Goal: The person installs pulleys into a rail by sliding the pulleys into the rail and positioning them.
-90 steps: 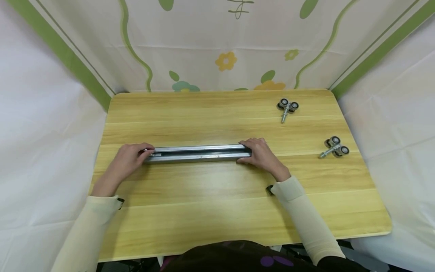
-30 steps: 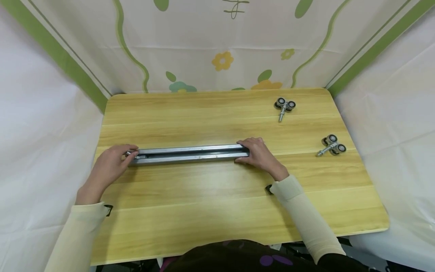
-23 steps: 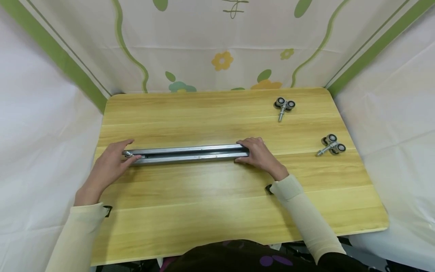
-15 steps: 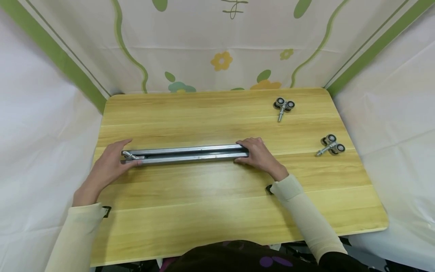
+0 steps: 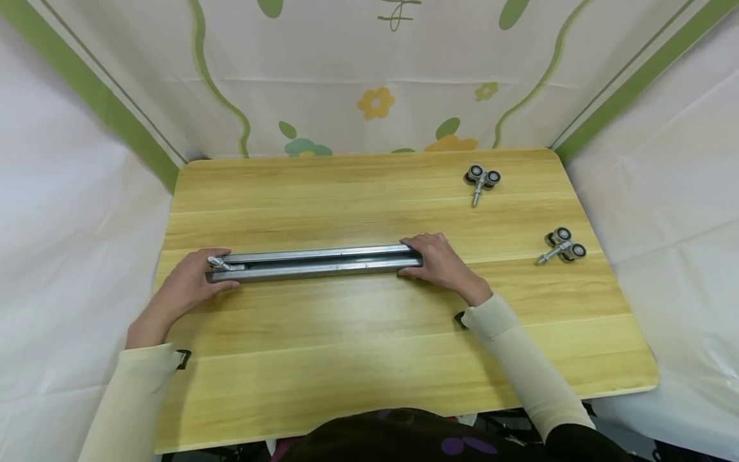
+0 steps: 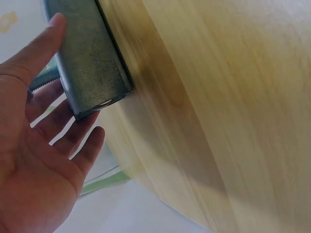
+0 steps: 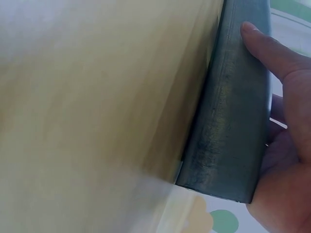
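A grey metal channel track (image 5: 323,262) lies across the table with its slot facing up. My left hand (image 5: 186,282) holds its left end, thumb along the near side and fingers at the far side. A threaded bolt (image 5: 219,264) of a fitting inside the slot sticks up at that end; in the left wrist view, the bolt (image 6: 44,78) shows between thumb and fingers. My right hand (image 5: 441,266) grips the right end, its thumb pressed on the near wall of the track (image 7: 228,111). The rest of the fitting is hidden inside the track.
Two roller hangers with black wheels and threaded bolts lie on the right: one hanger (image 5: 481,182) near the back edge, the other hanger (image 5: 562,246) near the right edge. The wooden table (image 5: 369,366) is bounded by white cloth walls (image 5: 323,58).
My left hand slid the bolt leftward along the slot to the track's end, let go of it, and now holds the track's left end. My right hand stayed on the right end.
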Tool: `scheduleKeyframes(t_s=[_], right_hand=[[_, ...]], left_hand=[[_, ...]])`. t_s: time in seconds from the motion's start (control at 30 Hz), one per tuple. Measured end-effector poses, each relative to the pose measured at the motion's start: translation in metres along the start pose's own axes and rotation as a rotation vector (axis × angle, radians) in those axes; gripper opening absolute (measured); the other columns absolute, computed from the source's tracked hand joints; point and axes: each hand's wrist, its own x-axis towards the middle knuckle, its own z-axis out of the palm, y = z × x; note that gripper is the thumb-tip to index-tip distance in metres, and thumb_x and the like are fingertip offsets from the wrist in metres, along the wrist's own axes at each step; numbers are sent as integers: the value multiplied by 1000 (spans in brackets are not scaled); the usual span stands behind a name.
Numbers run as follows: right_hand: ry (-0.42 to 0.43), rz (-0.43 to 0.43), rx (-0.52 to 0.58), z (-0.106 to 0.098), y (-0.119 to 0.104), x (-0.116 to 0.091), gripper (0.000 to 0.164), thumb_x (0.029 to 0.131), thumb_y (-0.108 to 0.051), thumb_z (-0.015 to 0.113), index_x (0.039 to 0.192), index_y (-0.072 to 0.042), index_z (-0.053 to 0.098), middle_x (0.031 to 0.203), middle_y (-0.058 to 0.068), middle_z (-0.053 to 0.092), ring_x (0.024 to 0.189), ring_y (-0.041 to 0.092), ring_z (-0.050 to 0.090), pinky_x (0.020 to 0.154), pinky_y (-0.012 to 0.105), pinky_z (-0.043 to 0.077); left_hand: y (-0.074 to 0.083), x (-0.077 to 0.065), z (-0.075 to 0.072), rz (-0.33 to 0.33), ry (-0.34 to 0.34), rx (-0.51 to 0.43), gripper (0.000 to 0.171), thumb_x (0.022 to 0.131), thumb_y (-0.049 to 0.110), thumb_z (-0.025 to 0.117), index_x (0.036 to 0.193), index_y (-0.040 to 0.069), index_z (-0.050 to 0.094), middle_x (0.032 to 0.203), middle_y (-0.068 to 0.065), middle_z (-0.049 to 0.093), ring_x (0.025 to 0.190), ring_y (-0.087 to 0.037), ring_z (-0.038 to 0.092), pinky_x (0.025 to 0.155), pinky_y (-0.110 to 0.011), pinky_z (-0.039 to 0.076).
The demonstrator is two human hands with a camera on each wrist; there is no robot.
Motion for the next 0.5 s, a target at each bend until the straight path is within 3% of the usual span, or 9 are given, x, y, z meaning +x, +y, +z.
scheduleKeyframes(t_s=[0.5], right_hand=[[-44, 29, -13, -11, 2, -5, 74, 77, -49, 76, 135, -6, 59, 125, 12, 65, 113, 26, 57, 95, 47, 42]], left_hand=[[-2, 2, 1, -18, 5, 9, 72, 76, 24, 81, 135, -7, 54, 129, -37, 53, 116, -52, 50, 95, -64, 39]])
